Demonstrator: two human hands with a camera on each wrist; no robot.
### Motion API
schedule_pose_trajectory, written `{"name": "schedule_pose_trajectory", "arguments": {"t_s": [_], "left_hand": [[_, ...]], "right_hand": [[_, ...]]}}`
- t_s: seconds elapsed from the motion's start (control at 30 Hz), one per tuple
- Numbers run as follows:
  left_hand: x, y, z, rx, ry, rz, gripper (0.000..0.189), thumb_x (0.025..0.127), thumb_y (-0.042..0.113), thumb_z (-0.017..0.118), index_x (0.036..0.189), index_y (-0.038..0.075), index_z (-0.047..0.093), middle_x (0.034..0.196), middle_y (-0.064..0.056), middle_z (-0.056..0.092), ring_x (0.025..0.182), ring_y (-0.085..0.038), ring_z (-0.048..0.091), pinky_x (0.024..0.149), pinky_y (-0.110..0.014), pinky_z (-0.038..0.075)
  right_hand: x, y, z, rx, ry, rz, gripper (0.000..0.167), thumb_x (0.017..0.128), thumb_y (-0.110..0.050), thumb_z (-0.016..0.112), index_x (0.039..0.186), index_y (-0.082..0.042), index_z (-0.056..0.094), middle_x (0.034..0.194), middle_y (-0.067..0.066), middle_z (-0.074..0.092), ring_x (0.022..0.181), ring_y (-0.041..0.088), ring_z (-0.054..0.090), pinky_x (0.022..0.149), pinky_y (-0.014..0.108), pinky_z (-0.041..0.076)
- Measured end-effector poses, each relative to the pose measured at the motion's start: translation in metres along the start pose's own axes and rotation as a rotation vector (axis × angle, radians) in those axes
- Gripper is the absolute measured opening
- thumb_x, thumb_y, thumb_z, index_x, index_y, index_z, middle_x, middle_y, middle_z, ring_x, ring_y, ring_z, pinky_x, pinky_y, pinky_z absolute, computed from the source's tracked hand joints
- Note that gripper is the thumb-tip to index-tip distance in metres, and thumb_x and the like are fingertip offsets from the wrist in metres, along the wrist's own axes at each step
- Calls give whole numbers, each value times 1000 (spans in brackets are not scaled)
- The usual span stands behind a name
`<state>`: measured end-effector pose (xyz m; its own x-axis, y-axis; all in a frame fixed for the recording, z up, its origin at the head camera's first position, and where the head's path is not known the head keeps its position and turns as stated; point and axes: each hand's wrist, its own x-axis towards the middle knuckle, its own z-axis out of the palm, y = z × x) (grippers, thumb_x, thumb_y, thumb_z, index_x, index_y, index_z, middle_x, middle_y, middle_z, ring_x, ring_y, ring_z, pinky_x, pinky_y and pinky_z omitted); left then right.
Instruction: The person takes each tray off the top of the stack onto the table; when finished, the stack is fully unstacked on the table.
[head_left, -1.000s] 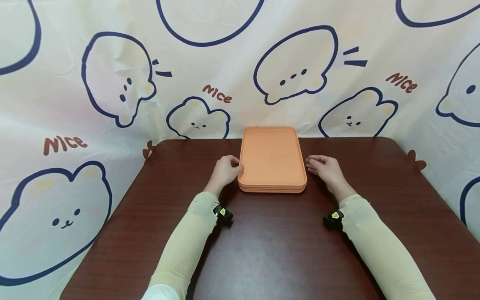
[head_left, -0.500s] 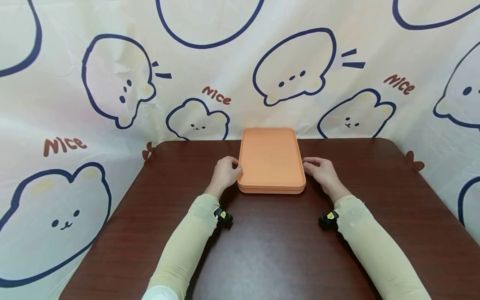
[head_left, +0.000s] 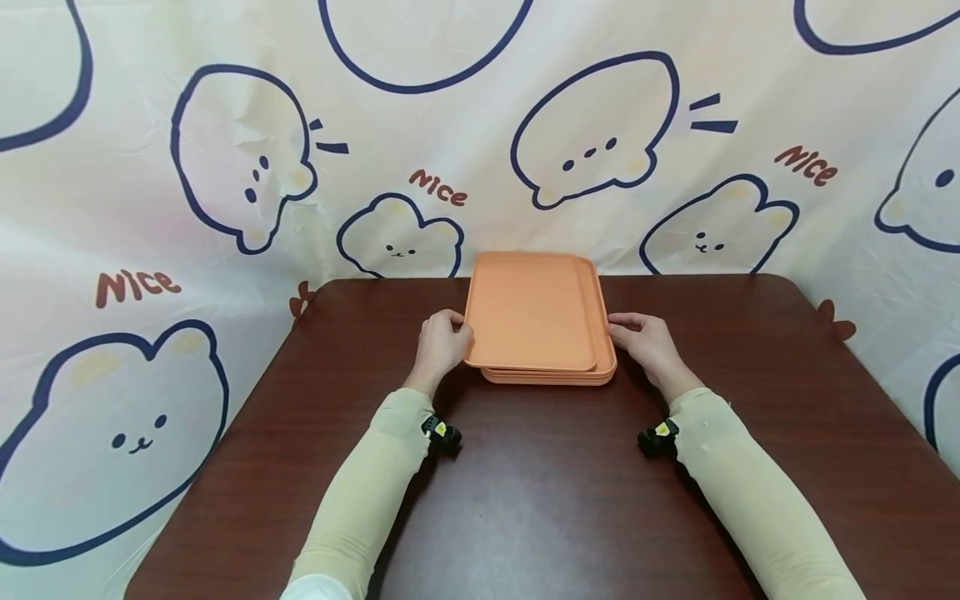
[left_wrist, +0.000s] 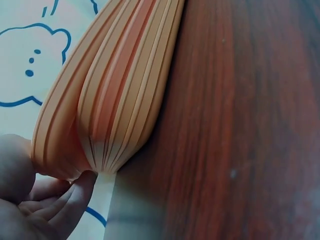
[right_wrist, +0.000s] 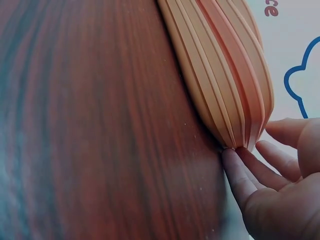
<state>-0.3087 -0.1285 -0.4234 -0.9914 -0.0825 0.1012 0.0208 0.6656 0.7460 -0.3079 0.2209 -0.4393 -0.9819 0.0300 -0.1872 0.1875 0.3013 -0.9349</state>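
Note:
A stack of orange rectangular trays (head_left: 547, 378) lies near the back of the table. Its top tray (head_left: 532, 312) sits shifted left, baring the right rim of the one below. My left hand (head_left: 438, 350) pinches the top tray's left edge between thumb and fingers. In the left wrist view, a gap shows at the near edge between this tray (left_wrist: 55, 125) and the lower trays (left_wrist: 125, 100). At the stack's right side, my right hand (head_left: 651, 350) rests its fingertips against the lower trays (right_wrist: 215, 90), with the thumb at the upper rim.
The dark brown wooden table (head_left: 525, 492) spreads around the stack. Behind and beside it hangs a pale curtain (head_left: 480, 150) with blue-outlined cartoon animals. Each wrist carries a small black camera; one is the left wrist camera (head_left: 446, 437).
The right hand has moved in to touch the stack's right side. The top tray has slid left with the left hand, off its alignment with the trays below.

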Motion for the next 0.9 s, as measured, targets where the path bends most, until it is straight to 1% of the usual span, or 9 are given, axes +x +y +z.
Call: {"name": "schedule_pose_trajectory", "arguments": {"t_s": [0.1, 0.23, 0.3, 0.37, 0.5, 0.57, 0.7, 0.9], "left_hand": [[0, -4, -2, -59, 3, -21, 30, 103, 16, 59, 123, -3, 71, 114, -20, 74, 94, -30, 70, 81, -40, 60], [1, -9, -4, -200, 11, -84, 31, 107, 15, 56, 128, -4, 67, 121, -23, 72, 99, -31, 70, 81, -39, 60], [1, -10, -5, -279, 17, -129, 31, 108, 15, 54, 131, -4, 64, 124, -23, 69, 99, -30, 69, 79, -36, 60], [1, -13, -8, -340, 30, -161, 32, 109, 14, 52, 132, -5, 62, 125, -23, 67, 96, -27, 67, 74, -31, 57], [1, -18, -15, -438, 61, -196, 32, 109, 12, 51, 134, -7, 60, 120, -22, 65, 89, -23, 63, 67, -25, 53], [1, -22, -19, -471, 72, -208, 32, 110, 12, 51, 135, -7, 59, 120, -22, 65, 88, -22, 63, 65, -23, 53], [2, -30, -27, -523, 91, -228, 33, 111, 11, 51, 137, -7, 59, 123, -21, 65, 93, -22, 66, 67, -21, 54], [5, -44, -39, -544, 116, -246, 34, 111, 11, 53, 139, -7, 60, 124, -20, 65, 97, -22, 66, 68, -21, 55]], "right_hand": [[-1, 0, 0, -18, 3, 8, 50, 112, -24, 61, 156, -3, 55, 158, 20, 56, 131, 20, 64, 109, 30, 56], [-1, -1, 0, -19, -1, 6, 50, 111, -22, 61, 157, -3, 54, 160, 21, 54, 135, 26, 62, 115, 37, 53], [-1, -2, 0, -12, -4, 7, 50, 112, -21, 61, 157, -3, 54, 160, 20, 54, 136, 27, 61, 117, 40, 52], [0, -2, 1, -13, -2, 9, 49, 111, -21, 61, 157, -4, 55, 160, 20, 54, 137, 28, 61, 118, 41, 51], [1, -2, 1, -16, -5, 15, 49, 111, -20, 61, 158, -4, 54, 160, 20, 54, 138, 29, 59, 119, 42, 50], [1, -1, 1, -19, -7, 17, 50, 111, -20, 61, 158, -4, 54, 161, 20, 53, 139, 30, 59, 120, 43, 49], [1, 0, 0, -21, -9, 16, 50, 111, -21, 61, 158, -4, 54, 161, 20, 53, 139, 30, 58, 120, 43, 48], [2, 0, 0, -20, -7, 14, 50, 111, -21, 61, 158, -4, 54, 161, 20, 53, 138, 30, 60, 121, 44, 48]]}}
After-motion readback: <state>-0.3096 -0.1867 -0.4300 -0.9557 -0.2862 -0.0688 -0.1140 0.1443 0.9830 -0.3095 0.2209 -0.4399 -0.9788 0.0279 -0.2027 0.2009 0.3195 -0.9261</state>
